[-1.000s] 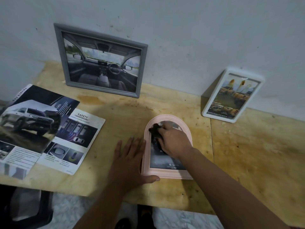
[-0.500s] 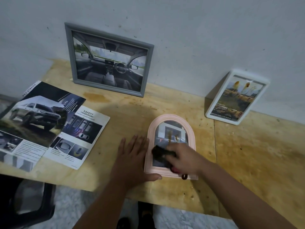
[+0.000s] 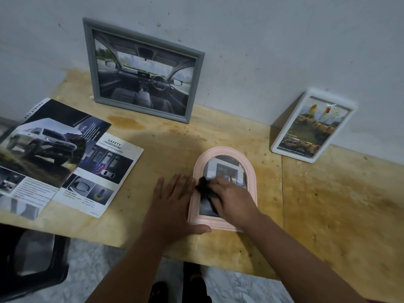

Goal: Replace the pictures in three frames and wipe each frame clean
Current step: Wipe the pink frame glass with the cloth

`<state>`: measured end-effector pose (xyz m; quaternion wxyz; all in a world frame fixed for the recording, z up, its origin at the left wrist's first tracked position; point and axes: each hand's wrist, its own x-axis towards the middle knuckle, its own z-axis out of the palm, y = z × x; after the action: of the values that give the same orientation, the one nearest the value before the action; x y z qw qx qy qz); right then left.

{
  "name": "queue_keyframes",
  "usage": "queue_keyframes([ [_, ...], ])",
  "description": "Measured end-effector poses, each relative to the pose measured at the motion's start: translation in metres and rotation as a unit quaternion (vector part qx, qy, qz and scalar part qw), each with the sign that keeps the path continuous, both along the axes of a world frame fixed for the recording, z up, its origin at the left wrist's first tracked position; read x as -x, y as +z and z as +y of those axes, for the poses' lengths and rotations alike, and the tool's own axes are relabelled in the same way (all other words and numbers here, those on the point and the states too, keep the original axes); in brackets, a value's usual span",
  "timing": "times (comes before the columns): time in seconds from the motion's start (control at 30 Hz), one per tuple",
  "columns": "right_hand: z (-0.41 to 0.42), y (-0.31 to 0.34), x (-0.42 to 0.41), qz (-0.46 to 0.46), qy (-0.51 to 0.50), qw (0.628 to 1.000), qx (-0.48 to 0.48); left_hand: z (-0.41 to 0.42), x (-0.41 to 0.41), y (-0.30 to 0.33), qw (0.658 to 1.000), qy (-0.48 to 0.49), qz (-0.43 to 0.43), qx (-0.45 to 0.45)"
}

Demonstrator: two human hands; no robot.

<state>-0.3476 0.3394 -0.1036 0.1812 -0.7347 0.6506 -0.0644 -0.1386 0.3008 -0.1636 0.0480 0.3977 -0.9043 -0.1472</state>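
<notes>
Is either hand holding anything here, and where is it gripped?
The right hand holds a bunched dark cloth, fingers on top. The left hand holds nothing.

Three frames [image 3: 225, 189], one brochure [image 3: 65, 158], one cloth [image 3: 206, 190].

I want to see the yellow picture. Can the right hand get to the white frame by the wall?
Probably yes. The right hand holds a dark cloth on the pink frame, and only bare table lies between it and the white frame.
</notes>
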Motion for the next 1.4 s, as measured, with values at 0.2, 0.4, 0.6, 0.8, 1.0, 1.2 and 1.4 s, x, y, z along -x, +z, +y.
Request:
queue_keyframes([
  [0.2, 0.029, 0.017, -0.003, -0.088, 0.026, 0.99, -0.109, 0.0, 0.001, 0.001, 1.0, 0.002, -0.008, -0.006],
  [0.4, -0.023, 0.041, 0.041, -0.276, -0.181, 0.933, -0.141, -0.001, 0.001, 0.002, 1.0, -0.001, -0.012, -0.008],
  [0.6, -0.043, 0.01, 0.063, 0.039, -0.101, 0.994, 0.001, -0.001, -0.001, 0.001, 1.0, -0.002, -0.016, -0.009],
  [0.8, -0.005, -0.004, 0.044, 0.005, -0.042, 0.998, 0.046, -0.001, 0.0, 0.003, 1.0, -0.002, -0.017, -0.009],
  [1.0, 0.03, -0.004, 0.036, -0.04, -0.002, 0.999, 0.032, -0.001, 0.0, 0.003, 0.999, -0.002, -0.028, -0.018],
  [1.2, 0.038, 0.01, 0.039, -0.254, -0.088, 0.951, -0.151, -0.002, -0.001, 0.003, 0.999, -0.004, -0.037, -0.021],
  [1.4, -0.016, 0.022, 0.066, -0.257, -0.23, 0.939, 0.02, -0.001, 0.0, 0.004, 0.999, -0.007, -0.031, -0.017],
])
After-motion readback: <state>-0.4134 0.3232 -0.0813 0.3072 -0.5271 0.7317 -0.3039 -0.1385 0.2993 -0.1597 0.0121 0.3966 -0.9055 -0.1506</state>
